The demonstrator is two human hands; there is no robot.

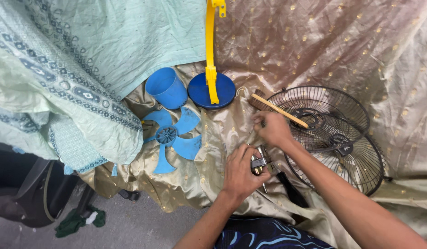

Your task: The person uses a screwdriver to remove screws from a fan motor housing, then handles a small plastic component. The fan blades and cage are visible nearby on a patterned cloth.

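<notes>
Your left hand [241, 173] grips a small metal part [259, 162] just beside the black fan grilles [335, 138], its shape mostly hidden by your fingers. Your right hand [272, 129] closes on something too small to identify, below the wooden brush [275, 108].

Tall yellow plastic stand post [210, 41] cut off at top edge. Small shiny metal part [259, 162] mostly hidden under left hand [241, 173]. Right hand [272, 129] fingertips' contents too small to tell.
</notes>
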